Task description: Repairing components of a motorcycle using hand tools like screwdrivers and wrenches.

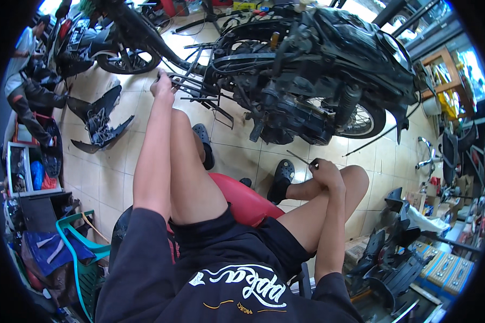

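Note:
In front of me stands a partly stripped black motorcycle (285,59), its frame and engine bared. My left hand (163,86) is closed on the end of a black metal tube bracket (187,84) at the motorcycle's left end. My right hand (327,175) rests near my right knee, wrapped round the dark handle of a screwdriver (297,157). Its thin shaft points up and left, below the engine (285,116) and apart from it. The palm side of each hand is hidden.
Black fairing panels with wires (102,121) lie on the tiled floor at left. Beyond them are another motorcycle (126,59) and a crouching person (27,91). A green plastic chair (83,264) stands at lower left; boxes (447,269) and parts crowd the right. I sit on a red seat (237,199).

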`<state>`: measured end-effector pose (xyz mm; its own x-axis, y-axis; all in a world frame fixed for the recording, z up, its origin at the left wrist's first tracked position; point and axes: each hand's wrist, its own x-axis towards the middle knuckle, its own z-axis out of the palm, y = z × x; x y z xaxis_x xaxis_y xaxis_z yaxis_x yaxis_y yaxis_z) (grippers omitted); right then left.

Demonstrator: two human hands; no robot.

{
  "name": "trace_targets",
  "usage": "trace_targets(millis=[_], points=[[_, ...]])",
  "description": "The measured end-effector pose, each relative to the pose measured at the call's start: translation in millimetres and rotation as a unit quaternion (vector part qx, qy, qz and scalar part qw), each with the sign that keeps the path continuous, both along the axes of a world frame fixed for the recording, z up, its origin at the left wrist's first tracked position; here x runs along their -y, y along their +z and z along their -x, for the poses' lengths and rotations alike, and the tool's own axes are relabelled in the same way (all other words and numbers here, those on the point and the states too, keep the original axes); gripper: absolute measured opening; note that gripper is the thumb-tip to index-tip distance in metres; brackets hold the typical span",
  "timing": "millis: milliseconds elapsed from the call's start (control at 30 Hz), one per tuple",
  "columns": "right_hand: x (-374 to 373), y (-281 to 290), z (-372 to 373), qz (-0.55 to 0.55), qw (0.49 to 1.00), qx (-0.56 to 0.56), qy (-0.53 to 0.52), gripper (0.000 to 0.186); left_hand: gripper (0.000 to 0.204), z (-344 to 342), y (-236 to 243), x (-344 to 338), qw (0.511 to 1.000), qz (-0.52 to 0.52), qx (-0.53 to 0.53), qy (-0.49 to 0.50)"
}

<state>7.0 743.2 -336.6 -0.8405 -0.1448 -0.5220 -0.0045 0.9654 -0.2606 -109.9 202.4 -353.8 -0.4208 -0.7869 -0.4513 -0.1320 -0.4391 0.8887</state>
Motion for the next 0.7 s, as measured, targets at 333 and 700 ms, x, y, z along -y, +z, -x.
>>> trace_targets(millis=[333,700], points=[[20.3,-18.4,-46.2,0.151,0.986,-0.006,-0.075,0.027,0.041,83.9,-94.3,53.8,0.980,-0.019,0.150,-0.130],[39.7,-83.5,-65.1,-0.011,0.975,0.215,-0.058,0.028,0.057,191.6,-164.2,71.2,0.783,0.399,0.259,-0.401]])
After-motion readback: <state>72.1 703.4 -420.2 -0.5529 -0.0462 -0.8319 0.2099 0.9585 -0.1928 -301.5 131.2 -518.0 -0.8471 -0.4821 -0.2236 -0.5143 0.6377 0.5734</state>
